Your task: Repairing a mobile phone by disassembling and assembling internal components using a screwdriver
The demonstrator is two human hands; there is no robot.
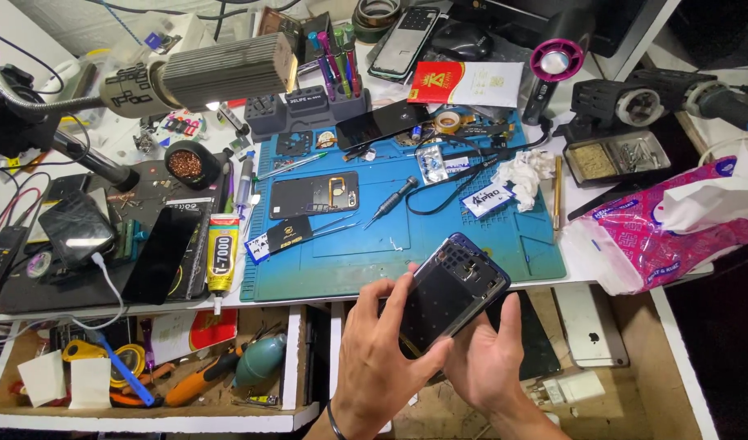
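Note:
Both my hands hold a dark blue phone frame with its inside facing up, just in front of the table's near edge. My left hand grips its lower left side, fingers curled over the edge. Beneath it on the right, my right hand supports it, thumb against the frame's right side. Beyond them a blue work mat carries a black phone back, a screwdriver, tweezers and a crumpled white tissue.
An open drawer at lower left holds tools and a teal blower. A glue tube and a black phone lie left of the mat. A pink tissue pack sits right. A lamp head hangs at upper left.

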